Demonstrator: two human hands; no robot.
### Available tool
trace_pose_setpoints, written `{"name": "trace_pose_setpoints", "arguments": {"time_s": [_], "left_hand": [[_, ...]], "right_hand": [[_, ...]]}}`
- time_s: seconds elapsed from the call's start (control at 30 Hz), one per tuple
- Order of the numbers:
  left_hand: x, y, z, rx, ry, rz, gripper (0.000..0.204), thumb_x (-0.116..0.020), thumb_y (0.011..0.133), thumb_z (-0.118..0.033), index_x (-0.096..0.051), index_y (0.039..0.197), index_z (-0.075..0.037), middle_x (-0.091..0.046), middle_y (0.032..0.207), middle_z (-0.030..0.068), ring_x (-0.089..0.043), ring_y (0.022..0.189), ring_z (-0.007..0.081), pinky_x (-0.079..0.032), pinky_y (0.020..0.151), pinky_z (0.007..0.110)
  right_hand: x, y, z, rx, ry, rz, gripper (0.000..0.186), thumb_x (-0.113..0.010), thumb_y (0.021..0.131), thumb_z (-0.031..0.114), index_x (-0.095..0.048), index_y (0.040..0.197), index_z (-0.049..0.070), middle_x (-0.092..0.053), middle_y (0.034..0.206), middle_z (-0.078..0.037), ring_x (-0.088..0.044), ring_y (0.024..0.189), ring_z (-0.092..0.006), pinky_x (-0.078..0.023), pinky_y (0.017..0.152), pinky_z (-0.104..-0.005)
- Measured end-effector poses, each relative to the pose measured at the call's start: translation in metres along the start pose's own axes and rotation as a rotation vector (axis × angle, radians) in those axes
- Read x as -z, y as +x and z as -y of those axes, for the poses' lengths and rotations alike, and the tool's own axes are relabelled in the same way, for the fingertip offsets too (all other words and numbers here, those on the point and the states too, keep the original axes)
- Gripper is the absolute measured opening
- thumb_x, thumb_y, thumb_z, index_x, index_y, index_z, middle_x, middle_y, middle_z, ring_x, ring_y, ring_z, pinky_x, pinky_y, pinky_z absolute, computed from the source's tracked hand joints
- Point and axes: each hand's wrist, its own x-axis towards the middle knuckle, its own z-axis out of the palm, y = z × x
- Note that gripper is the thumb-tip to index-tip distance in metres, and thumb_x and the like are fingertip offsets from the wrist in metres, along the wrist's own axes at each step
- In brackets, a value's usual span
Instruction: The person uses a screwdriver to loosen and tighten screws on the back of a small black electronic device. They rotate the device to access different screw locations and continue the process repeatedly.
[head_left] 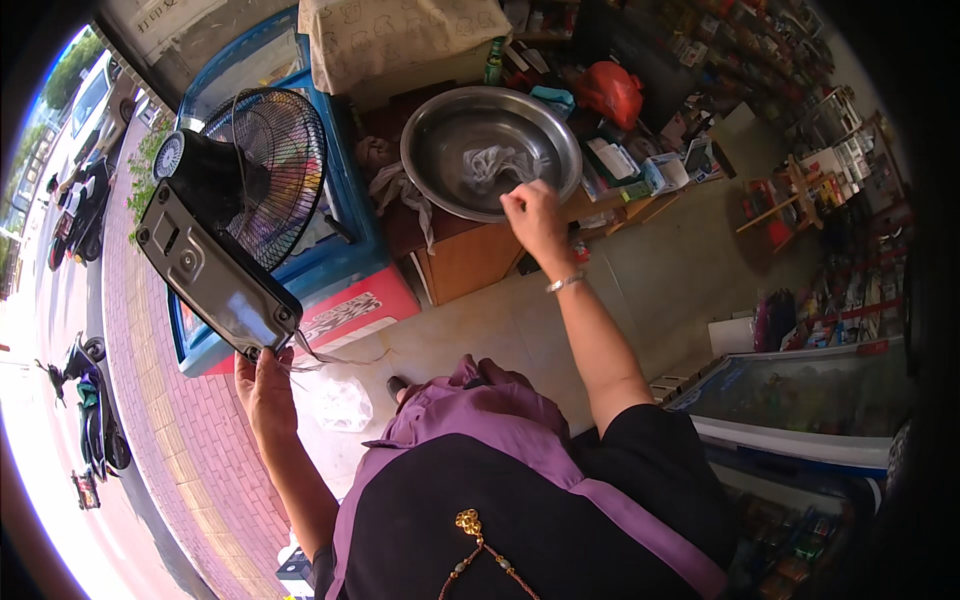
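Note:
A black electric fan (272,165) lies tilted across a blue-framed chest freezer (370,215), its wire cage resting on top. The underside of its flat dark base (215,265) faces me. My left hand (265,390) grips the near end of that base, thumb and fingers on its edge, with a cord hanging beside them. A wide metal basin (425,185) stands on a wooden cabinet, with a wet whitish cloth (497,166) in its bottom. Over the basin's near rim my right hand (538,222) is closed, fingers curled; whatever they hold is hidden.
Left of the basin, a pale rag (408,195) hangs over the cabinet edge. A red plastic bag (608,92), a green bottle (494,60) and small boxes (665,172) crowd the basin's far and right sides. A white plastic bag (340,402) lies on the floor.

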Motion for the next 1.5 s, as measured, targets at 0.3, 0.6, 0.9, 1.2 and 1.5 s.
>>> {"name": "trace_pose_setpoints", "arguments": {"time_s": [0.3,0.6,0.9,1.2,1.5], "left_hand": [[-0.015,-0.012,-0.001,-0.001,0.017,-0.087,0.043,-0.066,0.094,-0.007,-0.048,0.132,0.0,-0.063,0.119,0.0112,-0.063,0.108,0.0209,-0.05,0.098,0.038],[-0.037,-0.025,-0.015,-0.001,0.132,-0.158,0.043,-0.067,0.094,-0.012,-0.05,0.131,0.001,-0.065,0.111,0.0076,-0.063,0.095,0.014,-0.051,0.088,0.029],[-0.036,-0.004,-0.011,0.056,0.11,0.012,0.057,-0.08,0.085,-0.02,-0.052,0.131,-0.003,-0.066,0.115,0.008,-0.066,0.102,0.0172,-0.054,0.091,0.034],[-0.041,0.026,-0.008,0.189,-0.123,0.227,0.06,-0.084,0.08,-0.018,-0.053,0.128,-0.003,-0.065,0.12,0.0111,-0.065,0.112,0.0249,-0.057,0.094,0.042],[-0.044,0.024,-0.013,0.238,-0.258,0.278,0.061,-0.076,0.082,0.003,-0.041,0.131,0.0,-0.06,0.123,0.0162,-0.065,0.11,0.0257,-0.056,0.098,0.039]], "right_hand": [[-0.075,0.041,0.075,0.266,0.451,0.241,0.005,-0.07,0.086,0.012,-0.07,0.086,0.007,-0.067,0.084,-0.011,-0.065,0.084,-0.0326,-0.053,0.071,-0.0394],[-0.175,0.025,0.182,0.315,-0.133,0.44,0.043,-0.074,0.082,0.044,-0.07,0.102,0.006,-0.06,0.112,-0.011,-0.057,0.108,-0.0295,-0.047,0.088,-0.0466],[-0.092,0.021,0.147,0.318,-0.189,0.674,0.03,-0.049,0.096,0.025,-0.06,0.1,-0.002,-0.072,0.091,-0.021,-0.071,0.086,-0.0336,-0.056,0.074,-0.0455],[0.1,-0.019,0.239,0.235,0.525,0.288,0.018,-0.066,0.094,0.008,-0.068,0.108,-0.003,-0.068,0.083,-0.009,-0.061,0.072,-0.0104,-0.049,0.065,-0.0258],[0.092,-0.06,0.296,0.453,0.034,0.159,0.023,-0.075,0.083,0.013,-0.068,0.102,0.005,-0.069,0.077,-0.008,-0.065,0.068,-0.0257,-0.049,0.064,-0.038]]}}
